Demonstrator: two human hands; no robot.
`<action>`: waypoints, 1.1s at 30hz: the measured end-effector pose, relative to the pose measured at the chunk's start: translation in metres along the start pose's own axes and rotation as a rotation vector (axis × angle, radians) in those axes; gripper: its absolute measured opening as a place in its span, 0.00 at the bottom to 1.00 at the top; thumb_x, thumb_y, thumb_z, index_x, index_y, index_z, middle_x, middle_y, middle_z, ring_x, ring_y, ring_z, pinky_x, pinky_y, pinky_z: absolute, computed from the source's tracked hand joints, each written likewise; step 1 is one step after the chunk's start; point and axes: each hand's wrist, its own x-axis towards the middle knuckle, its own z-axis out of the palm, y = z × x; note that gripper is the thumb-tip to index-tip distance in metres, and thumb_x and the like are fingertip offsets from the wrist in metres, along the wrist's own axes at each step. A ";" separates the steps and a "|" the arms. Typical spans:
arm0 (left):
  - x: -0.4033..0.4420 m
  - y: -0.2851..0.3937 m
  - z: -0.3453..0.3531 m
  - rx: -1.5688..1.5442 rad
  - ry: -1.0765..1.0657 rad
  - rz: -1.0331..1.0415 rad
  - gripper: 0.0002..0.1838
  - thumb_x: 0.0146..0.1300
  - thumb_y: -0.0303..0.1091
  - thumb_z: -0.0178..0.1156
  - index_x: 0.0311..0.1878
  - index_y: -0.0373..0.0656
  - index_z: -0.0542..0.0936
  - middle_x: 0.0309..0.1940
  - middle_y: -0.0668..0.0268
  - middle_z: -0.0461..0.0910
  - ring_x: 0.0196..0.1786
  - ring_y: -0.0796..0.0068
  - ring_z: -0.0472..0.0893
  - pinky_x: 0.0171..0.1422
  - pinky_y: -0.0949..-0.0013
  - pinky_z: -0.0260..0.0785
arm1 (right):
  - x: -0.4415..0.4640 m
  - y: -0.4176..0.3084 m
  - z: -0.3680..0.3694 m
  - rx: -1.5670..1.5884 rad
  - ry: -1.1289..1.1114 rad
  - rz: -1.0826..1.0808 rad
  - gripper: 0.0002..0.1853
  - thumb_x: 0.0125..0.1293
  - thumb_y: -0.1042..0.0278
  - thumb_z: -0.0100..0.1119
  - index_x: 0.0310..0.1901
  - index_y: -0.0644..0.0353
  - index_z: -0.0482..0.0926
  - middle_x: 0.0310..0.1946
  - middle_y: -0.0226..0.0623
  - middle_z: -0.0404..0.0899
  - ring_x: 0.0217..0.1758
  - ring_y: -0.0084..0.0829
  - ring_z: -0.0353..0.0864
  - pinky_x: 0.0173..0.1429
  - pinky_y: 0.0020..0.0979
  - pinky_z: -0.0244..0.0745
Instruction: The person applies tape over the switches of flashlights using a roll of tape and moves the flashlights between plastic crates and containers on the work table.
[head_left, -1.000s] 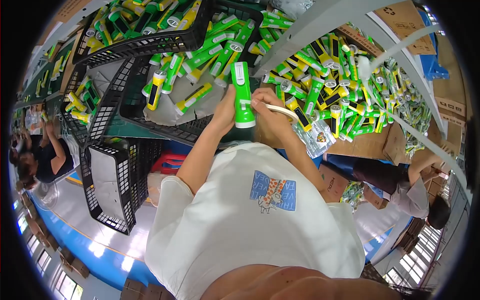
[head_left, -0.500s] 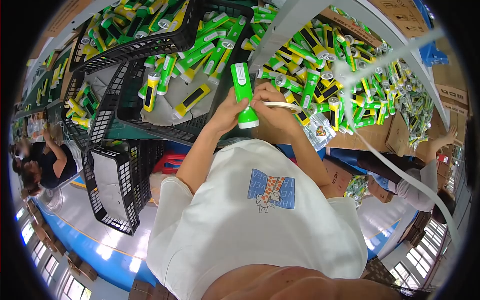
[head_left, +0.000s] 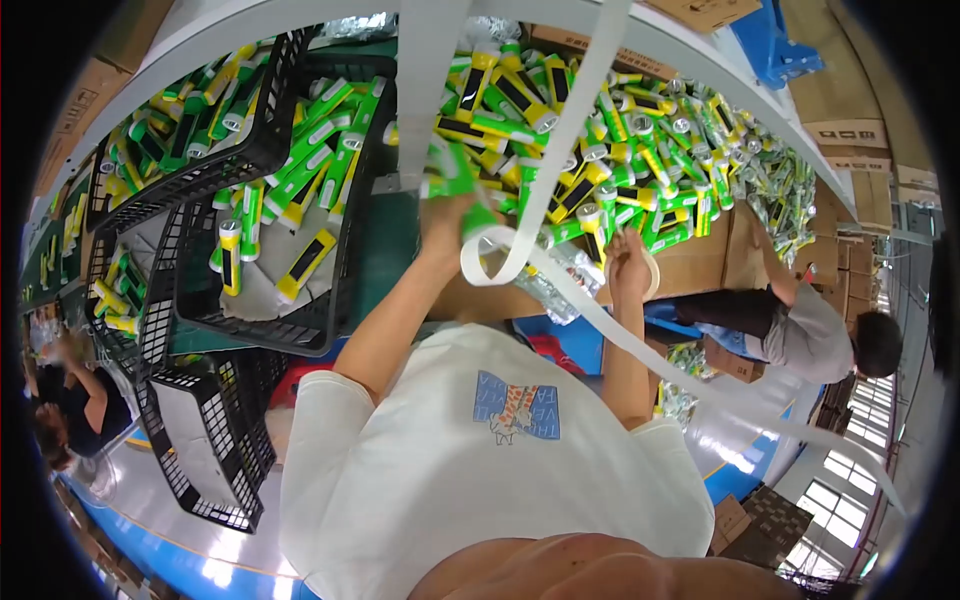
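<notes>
My left hand (head_left: 445, 222) is closed around a green flashlight (head_left: 474, 205), which is tilted and smeared by motion. A loop of white strap in the foreground covers its lower end. My right hand (head_left: 628, 262) is apart from it on the right, fingers bent together, with a pale ring-shaped roll (head_left: 653, 276) hanging at its outer side. Behind both hands lies a large pile of green and yellow flashlights (head_left: 580, 190). Clear plastic packaging (head_left: 562, 290) lies between the hands, near the table's front edge.
Black crates (head_left: 330, 300) with flashlights and grey card stand at the left; others (head_left: 215, 500) are stacked lower down. A grey metal post (head_left: 425, 90) rises behind my left hand. A white strap (head_left: 690, 380) crosses the foreground. Co-workers are at the far left and right (head_left: 820, 335).
My hands have moved apart; the left carries the flashlight away from the right, which keeps the roll. The view has shifted, and the white strap now loops across the middle.
</notes>
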 end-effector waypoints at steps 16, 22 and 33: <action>-0.039 0.038 -0.033 1.311 0.582 1.202 0.10 0.50 0.19 0.55 0.36 0.41 0.78 0.33 0.61 0.78 0.34 0.63 0.78 0.40 0.66 0.71 | -0.034 0.028 0.017 -1.168 0.126 -0.385 0.19 0.67 0.60 0.52 0.47 0.71 0.76 0.42 0.44 0.80 0.43 0.32 0.77 0.49 0.30 0.70; -0.121 0.132 -0.221 2.114 1.301 0.540 0.18 0.48 0.32 0.59 0.44 0.43 0.71 0.44 0.59 0.70 0.46 0.54 0.71 0.51 0.50 0.61 | -0.046 0.103 0.117 -1.075 -0.231 -0.324 0.11 0.63 0.65 0.57 0.40 0.66 0.79 0.28 0.37 0.78 0.31 0.24 0.75 0.36 0.24 0.70; -0.152 0.129 -0.115 0.899 0.300 0.338 0.27 0.70 0.56 0.40 0.54 0.40 0.69 0.38 0.61 0.77 0.38 0.72 0.80 0.43 0.71 0.72 | -0.080 0.166 0.255 -0.764 -0.888 -0.205 0.05 0.59 0.73 0.61 0.33 0.65 0.78 0.40 0.36 0.72 0.37 0.25 0.75 0.37 0.24 0.71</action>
